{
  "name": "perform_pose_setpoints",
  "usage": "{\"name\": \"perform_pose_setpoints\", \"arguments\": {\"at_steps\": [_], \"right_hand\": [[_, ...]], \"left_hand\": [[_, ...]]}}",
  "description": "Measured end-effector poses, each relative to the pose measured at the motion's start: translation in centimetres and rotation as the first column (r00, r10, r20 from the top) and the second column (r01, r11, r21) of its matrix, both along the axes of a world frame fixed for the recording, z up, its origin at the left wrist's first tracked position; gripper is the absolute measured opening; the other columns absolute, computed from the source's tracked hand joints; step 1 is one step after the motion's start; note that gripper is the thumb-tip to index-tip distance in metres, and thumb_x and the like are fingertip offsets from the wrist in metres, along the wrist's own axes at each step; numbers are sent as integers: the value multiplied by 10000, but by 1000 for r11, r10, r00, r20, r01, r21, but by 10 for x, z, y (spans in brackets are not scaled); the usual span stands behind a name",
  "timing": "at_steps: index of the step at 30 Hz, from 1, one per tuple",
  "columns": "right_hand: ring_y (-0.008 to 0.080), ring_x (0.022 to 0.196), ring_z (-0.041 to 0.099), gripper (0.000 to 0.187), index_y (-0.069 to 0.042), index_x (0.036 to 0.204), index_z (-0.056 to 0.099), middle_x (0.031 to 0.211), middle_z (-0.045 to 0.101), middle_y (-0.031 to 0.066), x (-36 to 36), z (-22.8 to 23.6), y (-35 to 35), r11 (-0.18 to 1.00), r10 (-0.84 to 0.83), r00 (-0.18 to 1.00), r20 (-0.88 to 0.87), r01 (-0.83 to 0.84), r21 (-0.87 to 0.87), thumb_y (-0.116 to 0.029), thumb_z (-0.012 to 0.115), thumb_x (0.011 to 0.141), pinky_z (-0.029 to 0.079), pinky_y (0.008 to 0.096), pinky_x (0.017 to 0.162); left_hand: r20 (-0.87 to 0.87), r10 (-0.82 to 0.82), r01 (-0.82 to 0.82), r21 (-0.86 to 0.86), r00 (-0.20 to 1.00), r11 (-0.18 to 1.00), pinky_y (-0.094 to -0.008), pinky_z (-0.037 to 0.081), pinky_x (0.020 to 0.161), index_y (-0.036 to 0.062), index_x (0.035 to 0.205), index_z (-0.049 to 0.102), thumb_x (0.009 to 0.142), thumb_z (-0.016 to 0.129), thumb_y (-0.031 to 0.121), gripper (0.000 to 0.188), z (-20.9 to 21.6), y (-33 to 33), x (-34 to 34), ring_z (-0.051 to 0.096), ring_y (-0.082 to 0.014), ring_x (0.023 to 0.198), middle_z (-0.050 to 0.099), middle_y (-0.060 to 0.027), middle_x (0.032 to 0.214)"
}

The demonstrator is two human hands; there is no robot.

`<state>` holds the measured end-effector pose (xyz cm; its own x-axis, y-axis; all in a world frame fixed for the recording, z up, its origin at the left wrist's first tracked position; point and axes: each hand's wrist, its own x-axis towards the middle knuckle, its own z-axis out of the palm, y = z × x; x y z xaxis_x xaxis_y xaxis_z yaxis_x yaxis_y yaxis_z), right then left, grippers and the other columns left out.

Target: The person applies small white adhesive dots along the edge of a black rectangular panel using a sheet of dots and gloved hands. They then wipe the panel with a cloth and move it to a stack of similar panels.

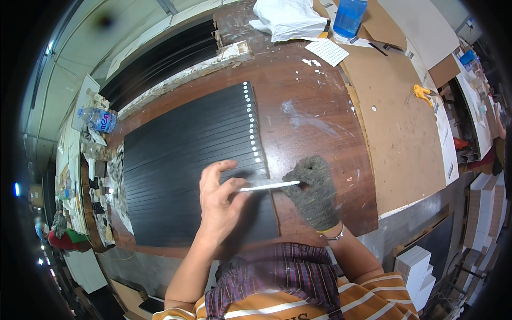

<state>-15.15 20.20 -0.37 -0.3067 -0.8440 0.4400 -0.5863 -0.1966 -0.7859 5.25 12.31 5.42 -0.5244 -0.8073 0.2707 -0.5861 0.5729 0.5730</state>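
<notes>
A thin white strip (268,186), seen nearly edge-on, spans the gap between my hands. My bare left hand (217,200) pinches its left end between thumb and finger, with the index finger raised. On the other side, my right hand (313,189), in a dark grey knit glove, grips the right end. Both hands are above the near right part of a row of black slats (181,154) laid side by side on the brown table. Round white dots (250,121) run down the slats' right ends, one after another; the nearest slats show none.
More black slats (165,58) are stacked at the back left behind a pale ledge. A sheet of white dots (327,52), a white bag (290,18) and a blue-liquid bottle (349,18) sit at the back. Cardboard (400,128) covers the right side, with a yellow tool (423,93) on it.
</notes>
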Motion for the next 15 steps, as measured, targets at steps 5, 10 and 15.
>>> {"name": "perform_pose_setpoints", "arguments": {"at_steps": [5, 10, 15], "right_hand": [[229, 834, 634, 179, -58, 929, 724, 912, 658, 80, 3, -6, 1, 993, 93, 966, 240, -108, 53, -35, 804, 770, 523, 343, 764], [288, 806, 683, 182, -29, 965, 694, 917, 676, 133, 6, -5, 8, 964, 106, 961, 255, -163, 211, -14, 736, 788, 541, 372, 700], [283, 765, 680, 132, -27, 942, 690, 883, 682, 125, 7, -2, 7, 969, 121, 968, 218, -163, 187, -17, 714, 813, 535, 360, 670]], "left_hand": [[54, -117, 109, 142, 992, 984, -443, 370, 1056, 53, 1004, 736, 716, 851, 156, 327, 2, 4, -7, 587, -275, 1191, 710, -59, 1128], [94, -151, 136, 150, 984, 979, -409, 375, 984, 54, 996, 746, 742, 826, 119, 274, -1, 5, -14, 598, -233, 1054, 693, -34, 1011], [102, -149, 127, 195, 984, 973, -392, 383, 952, 52, 942, 752, 748, 818, 94, 209, -3, 2, -17, 599, -216, 1005, 686, -31, 947]]}}
